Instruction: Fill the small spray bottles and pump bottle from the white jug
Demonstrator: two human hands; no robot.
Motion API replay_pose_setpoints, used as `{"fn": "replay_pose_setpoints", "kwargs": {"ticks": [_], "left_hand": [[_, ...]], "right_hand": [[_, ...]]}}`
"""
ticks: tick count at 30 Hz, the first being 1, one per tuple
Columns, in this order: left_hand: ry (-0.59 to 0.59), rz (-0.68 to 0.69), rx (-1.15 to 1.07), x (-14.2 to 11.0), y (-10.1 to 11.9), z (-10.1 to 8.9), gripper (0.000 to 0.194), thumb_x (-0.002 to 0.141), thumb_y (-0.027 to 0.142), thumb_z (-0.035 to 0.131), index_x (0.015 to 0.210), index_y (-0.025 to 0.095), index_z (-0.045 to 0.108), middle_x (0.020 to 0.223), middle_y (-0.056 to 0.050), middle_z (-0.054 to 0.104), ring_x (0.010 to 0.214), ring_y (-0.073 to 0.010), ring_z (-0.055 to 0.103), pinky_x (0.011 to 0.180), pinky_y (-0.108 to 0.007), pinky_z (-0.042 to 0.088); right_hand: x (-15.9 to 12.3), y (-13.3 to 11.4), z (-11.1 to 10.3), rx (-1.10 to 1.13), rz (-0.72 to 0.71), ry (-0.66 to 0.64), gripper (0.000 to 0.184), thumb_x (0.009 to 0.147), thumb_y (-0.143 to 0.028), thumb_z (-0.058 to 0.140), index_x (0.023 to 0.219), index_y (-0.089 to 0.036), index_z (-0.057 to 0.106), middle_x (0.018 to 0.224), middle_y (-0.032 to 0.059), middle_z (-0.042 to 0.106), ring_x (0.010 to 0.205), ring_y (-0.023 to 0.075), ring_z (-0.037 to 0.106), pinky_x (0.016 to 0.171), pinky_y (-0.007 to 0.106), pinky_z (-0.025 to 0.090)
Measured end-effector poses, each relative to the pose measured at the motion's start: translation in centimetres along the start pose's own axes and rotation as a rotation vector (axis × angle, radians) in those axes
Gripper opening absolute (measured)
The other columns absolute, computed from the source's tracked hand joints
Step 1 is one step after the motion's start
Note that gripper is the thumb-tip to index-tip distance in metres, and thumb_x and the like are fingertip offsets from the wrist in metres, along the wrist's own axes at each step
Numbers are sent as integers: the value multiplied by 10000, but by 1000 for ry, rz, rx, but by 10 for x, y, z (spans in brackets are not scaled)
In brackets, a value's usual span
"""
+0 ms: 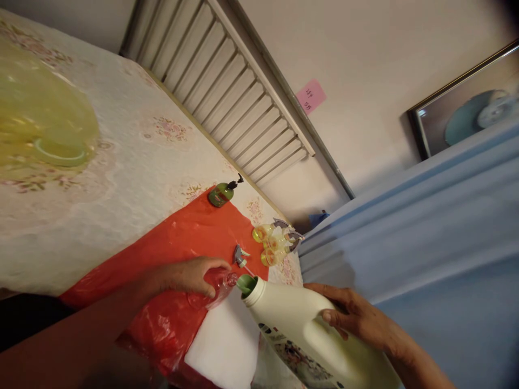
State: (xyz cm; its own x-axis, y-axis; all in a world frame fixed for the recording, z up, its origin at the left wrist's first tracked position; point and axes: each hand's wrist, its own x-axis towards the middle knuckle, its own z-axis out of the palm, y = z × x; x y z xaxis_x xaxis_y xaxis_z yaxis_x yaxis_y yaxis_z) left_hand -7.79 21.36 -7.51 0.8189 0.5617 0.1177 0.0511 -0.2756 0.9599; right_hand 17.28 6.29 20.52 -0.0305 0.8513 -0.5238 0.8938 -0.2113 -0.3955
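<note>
My left hand [198, 275] is wrapped around a clear plastic bottle [221, 286] without a cap, tilted over the red sheet. My right hand [352, 313] grips a large cream-coloured jug [292, 319], also tipped, with a printed label on its side. The jug's green spout [246, 283] meets or nearly meets the clear bottle's mouth; whether they touch I cannot tell. Whether liquid is flowing does not show. Just beyond the two mouths lies a grey and white spray trigger head [241, 256] with its tube.
Under the work lies a red plastic sheet [182, 237] on a floral tablecloth [133, 162]. A green pump bottle [221, 194] and several spray bottles with yellow liquid [275, 243] stand beyond. A white pad [227, 346] lies nearby, a yellow translucent container [48, 108] at left, a blue curtain [425, 232] at right.
</note>
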Motion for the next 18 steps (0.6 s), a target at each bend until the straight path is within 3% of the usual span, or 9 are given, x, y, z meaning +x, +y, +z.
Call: {"fn": "replay_pose_setpoints", "kwargs": {"ticks": [18], "left_hand": [[6, 11, 11, -1, 0, 0, 685, 646, 277, 702, 1318, 285, 567, 1391, -7, 611, 1275, -281, 551, 1039, -324, 452]], "right_hand": [[0, -2, 0, 21, 8, -1, 638, 867, -541, 603, 1396, -189, 547, 933, 73, 683, 643, 134, 512, 486, 199, 391]]}}
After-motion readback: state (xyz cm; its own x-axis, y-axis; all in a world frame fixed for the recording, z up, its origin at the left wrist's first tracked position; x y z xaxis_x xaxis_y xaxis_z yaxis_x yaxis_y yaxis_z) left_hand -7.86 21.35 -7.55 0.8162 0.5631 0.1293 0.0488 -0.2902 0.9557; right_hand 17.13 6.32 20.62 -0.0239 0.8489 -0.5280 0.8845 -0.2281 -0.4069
